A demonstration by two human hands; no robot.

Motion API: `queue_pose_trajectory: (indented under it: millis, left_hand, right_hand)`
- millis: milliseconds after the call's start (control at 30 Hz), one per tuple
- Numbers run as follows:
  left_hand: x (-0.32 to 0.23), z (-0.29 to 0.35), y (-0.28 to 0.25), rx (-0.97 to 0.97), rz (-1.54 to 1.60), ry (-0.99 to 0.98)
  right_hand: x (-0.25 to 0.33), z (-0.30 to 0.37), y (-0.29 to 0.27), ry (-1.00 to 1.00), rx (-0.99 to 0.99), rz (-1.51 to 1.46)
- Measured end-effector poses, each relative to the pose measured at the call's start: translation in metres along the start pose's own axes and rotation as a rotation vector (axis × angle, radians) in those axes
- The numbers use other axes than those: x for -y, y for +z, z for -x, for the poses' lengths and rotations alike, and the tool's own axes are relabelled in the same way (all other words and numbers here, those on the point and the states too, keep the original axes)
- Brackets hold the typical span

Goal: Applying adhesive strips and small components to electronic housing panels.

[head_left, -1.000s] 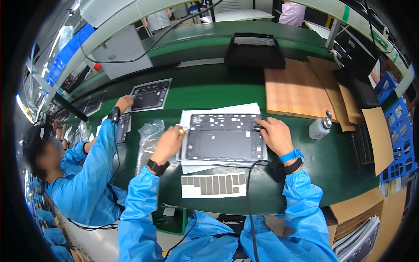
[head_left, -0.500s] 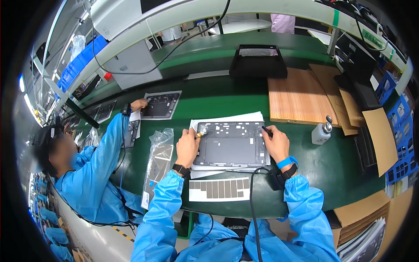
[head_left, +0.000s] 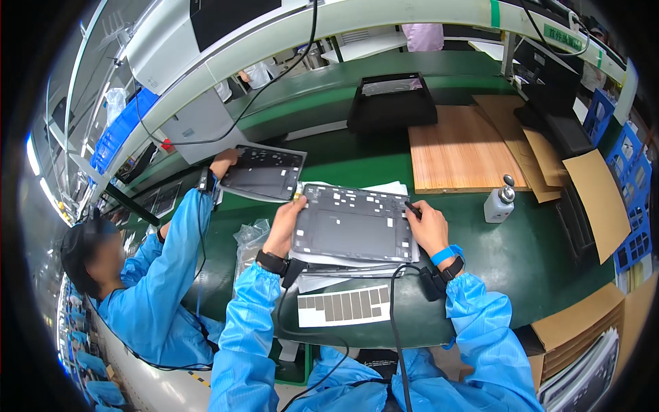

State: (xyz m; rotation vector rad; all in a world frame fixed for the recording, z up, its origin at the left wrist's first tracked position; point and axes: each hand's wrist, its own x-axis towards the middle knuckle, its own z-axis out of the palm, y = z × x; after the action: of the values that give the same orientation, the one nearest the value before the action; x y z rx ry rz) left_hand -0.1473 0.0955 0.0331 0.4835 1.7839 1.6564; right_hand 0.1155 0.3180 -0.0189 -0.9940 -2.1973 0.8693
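One dark panel [head_left: 353, 230] is positioned over white sheets [head_left: 394, 187] on the worktop [head_left: 494, 275]. The left hand [head_left: 284, 225] clamps its left edge, presumably for steadiness; the right hand [head_left: 430, 228] pinches a black tool [head_left: 412, 209] at the opposite edge.

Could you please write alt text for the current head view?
A person's left hand holds the left edge of a dark-grey panel over a green workbench, while the right hand, with a small dark object, is at its right edge. A white sheet of grey rectangles lies nearer the person; a bottle is to the right, a co-worker to the left.
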Motion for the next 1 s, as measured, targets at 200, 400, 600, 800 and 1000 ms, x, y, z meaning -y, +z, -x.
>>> queue_pose_trajectory:
  millis: [200,400,600,800,1000]
  left_hand:
    - [-0.037,-0.117,-0.024,0.071,0.075,0.018]
    - [-0.002,-0.26,-0.151,-0.221,-0.584,0.288]
    - [-0.003,-0.257,-0.135,-0.634,-1.287,0.707]
    - [-0.057,-0.035,0.008,-0.021,-0.48,0.234]
    - [0.011,0.134,0.1,0.366,-0.117,0.195]
  right_hand:
    - [-0.005,0.001,-0.008,-0.008,-0.021,0.004]
    - [0.012,0.005,0.013,-0.083,-0.01,-0.021]
    - [0.008,0.003,0.001,-0.086,-0.053,0.022]
    - [0.044,0.006,-0.024,-0.184,-0.095,-0.252]
    - [0.122,0.067,-0.02,-0.265,0.31,-0.621]
